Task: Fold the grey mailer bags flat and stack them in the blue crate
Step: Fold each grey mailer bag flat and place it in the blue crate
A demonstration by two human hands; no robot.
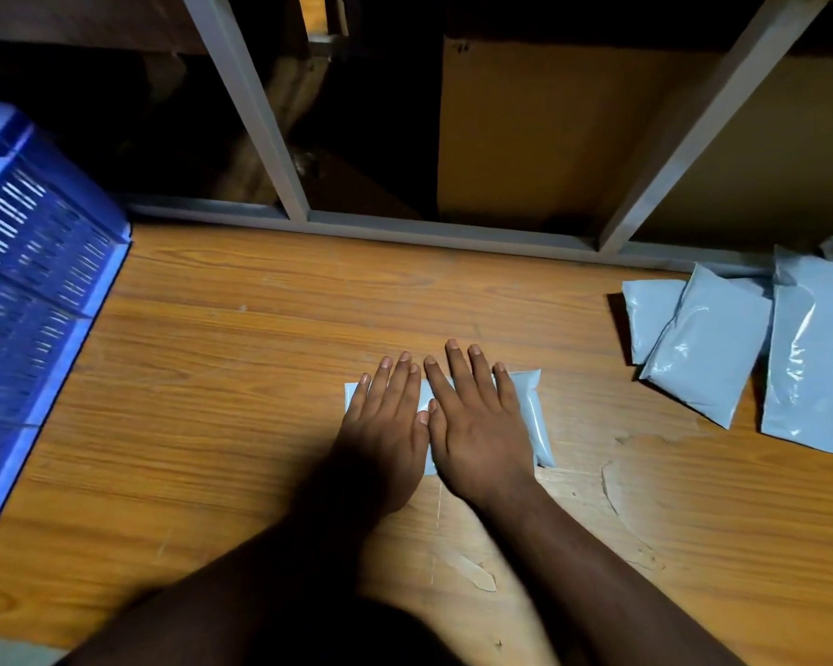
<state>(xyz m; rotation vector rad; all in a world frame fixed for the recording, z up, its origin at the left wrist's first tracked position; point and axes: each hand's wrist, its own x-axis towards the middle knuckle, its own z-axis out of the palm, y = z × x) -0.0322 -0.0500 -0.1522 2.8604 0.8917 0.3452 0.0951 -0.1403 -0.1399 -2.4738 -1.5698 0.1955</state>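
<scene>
Your left hand (386, 427) and right hand (477, 420) lie side by side, palms down, on a folded grey mailer bag (530, 415) in the middle of the wooden worktop (241, 377); each grip is spread flat, fingers straight, pressing the bag rather than pinching it. More grey mailer bags (712, 348) lie overlapping at the worktop's far right, well apart from your hands. The blue crate (34, 290) stands at the left edge.
</scene>
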